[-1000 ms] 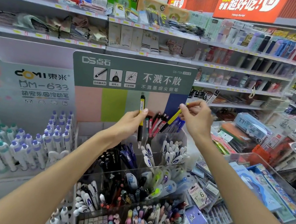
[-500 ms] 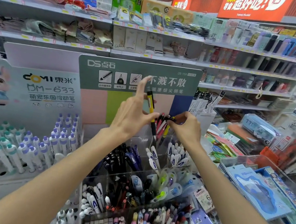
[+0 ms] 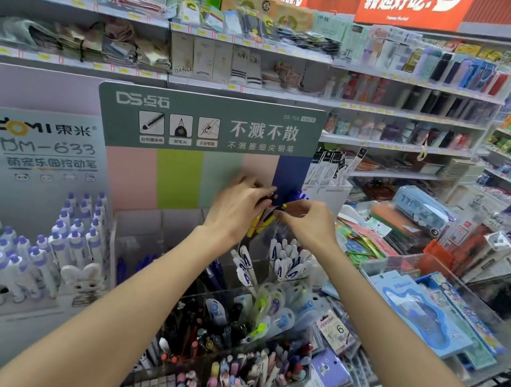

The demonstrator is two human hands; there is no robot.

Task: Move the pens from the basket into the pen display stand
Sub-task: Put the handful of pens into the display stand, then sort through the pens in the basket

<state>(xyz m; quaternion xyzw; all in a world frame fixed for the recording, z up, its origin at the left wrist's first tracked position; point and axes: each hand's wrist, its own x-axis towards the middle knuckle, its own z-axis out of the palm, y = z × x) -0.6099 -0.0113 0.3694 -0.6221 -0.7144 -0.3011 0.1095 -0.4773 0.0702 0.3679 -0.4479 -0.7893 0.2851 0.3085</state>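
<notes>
Both bare forearms reach forward and converge; the left hand and right hand nearly touch, fingers curled, backs toward the camera.

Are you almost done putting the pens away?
Partway, it seems. Many pens already stand in the clear display stand. Right now the left hand and right hand both grip a bunch of pens over its back row. The basket isn't in view, so what's left is unknown.

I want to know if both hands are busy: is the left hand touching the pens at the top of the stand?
Touching. In the head view the left hand curls its fingers round the pens.
</notes>
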